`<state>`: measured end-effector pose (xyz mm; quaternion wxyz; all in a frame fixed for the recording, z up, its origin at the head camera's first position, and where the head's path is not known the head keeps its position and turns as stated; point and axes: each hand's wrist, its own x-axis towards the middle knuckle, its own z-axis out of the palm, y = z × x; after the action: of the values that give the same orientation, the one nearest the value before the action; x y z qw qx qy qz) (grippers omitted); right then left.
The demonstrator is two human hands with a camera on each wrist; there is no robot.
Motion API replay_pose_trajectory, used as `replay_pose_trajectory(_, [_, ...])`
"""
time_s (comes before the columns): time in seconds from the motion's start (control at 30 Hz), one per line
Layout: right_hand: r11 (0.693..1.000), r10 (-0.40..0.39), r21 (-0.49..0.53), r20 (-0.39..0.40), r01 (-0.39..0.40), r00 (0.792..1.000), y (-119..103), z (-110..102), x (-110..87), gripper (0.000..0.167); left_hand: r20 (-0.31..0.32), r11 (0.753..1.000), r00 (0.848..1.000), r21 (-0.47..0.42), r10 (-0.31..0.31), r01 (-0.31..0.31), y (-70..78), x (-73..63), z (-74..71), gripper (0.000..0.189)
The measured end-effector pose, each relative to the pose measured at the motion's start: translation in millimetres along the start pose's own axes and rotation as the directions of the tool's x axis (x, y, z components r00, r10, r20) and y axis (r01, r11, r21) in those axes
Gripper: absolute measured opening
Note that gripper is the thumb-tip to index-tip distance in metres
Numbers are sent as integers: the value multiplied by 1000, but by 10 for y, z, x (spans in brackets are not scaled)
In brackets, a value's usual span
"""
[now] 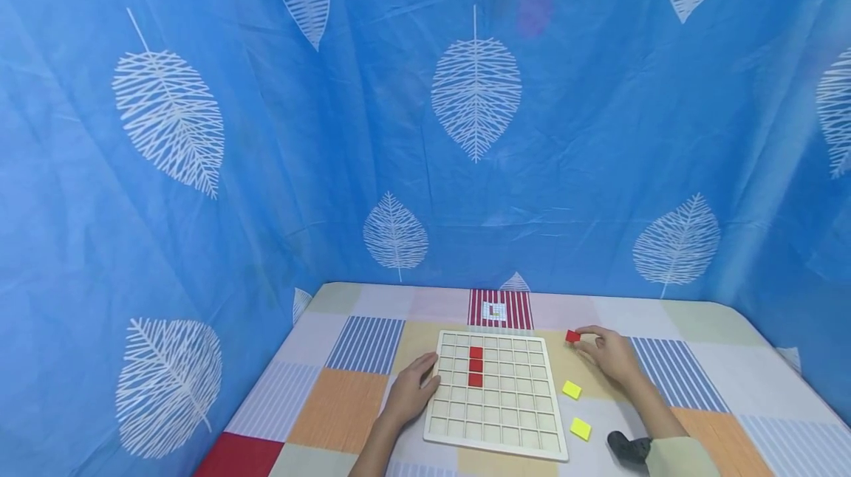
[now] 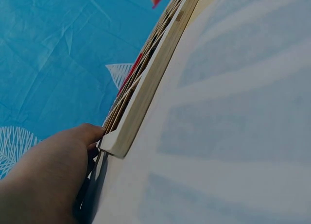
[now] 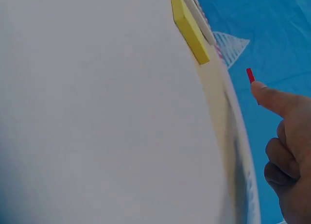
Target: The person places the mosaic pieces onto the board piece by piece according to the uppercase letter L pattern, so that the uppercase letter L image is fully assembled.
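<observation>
A cream grid board (image 1: 554,418) lies on the table, with three red tiles (image 1: 475,364) set in a column in its upper left part. My left hand (image 1: 408,390) rests at the board's left edge, fingers extended and touching the rim; in the left wrist view the hand (image 2: 56,158) sits beside the board's corner. Right of the board, my right hand (image 1: 613,356) pinches another red tile (image 1: 572,337) between thumb and fingers. From the right wrist, that red tile (image 3: 250,75) shows edge-on past the thumb.
Two yellow tiles, an upper one (image 1: 571,389) and a lower one (image 1: 580,429), lie right of the board. Behind the board is a small white card (image 1: 494,312) with a coloured grid pattern. A patchwork cloth (image 1: 359,403) covers the table, and blue leaf-print curtains (image 1: 572,226) surround it.
</observation>
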<state>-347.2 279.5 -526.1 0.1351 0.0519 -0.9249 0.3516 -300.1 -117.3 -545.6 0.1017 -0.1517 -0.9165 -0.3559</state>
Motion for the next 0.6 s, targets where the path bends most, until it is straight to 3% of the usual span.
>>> replay_pose_trajectory(0.2, [994, -103, 32, -69, 105, 992, -322, -37, -183, 31, -1, 1000, 1000, 4, 2, -2, -7, -11, 4, 44])
replay_pose_trajectory(0.37, [968, -245, 20, -99, 248, 964, -678, 66, -340, 28, 3, 1000, 1000, 5, -7, 7, -10, -9, 6, 44])
replay_pose_trajectory(0.5, [941, -328, 50, -97, 334, 940, -934, 202, -438, 26, 6, 1000, 1000, 7, -12, 12, -5, -2, 5, 44])
replay_pose_trajectory(0.6, [929, -353, 100, -58, 358, 934, -1111, 309, -492, 26, 7, 1000, 1000, 6, -16, 16, 0, 3, 3, 44])
